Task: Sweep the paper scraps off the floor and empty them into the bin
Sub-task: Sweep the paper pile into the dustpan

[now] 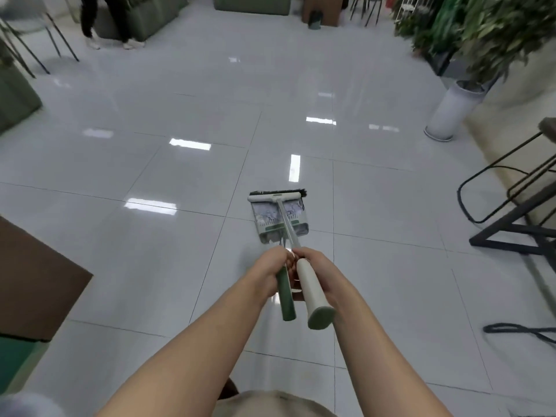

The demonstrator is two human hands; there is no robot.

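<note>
left hand (270,270) grips dustpan handle (286,296); right hand (319,272) grips broom handle (313,293); broom head (276,196) at dustpan (281,219).

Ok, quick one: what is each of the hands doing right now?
Left hand: grips the green dustpan handle.
Right hand: grips the cream broom handle.

We stretch both arms forward, our left hand (270,270) and right hand (319,272) side by side, fingers curled tight.
</note>
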